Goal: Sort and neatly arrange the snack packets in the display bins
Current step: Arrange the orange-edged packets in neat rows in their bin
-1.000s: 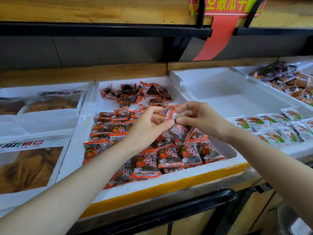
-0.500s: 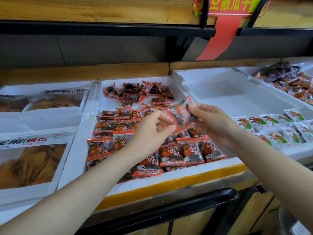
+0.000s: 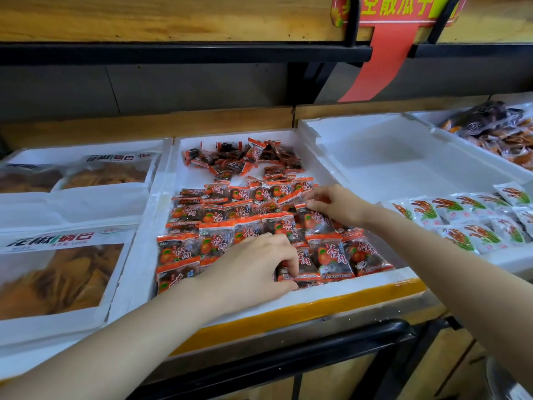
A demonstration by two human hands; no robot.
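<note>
Mid-straightening, left grip clamped on near packet, right grip pinching far packet; next, probably laying both flat in line.

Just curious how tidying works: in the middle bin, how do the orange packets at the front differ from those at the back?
The front packets lie flat in overlapping rows, labels up; the back packets sit in a jumbled heap. The left hand and right hand each pinch front packets; nothing touches the back packets. Both share orange-edged wrappers and one white foam bin.
</note>
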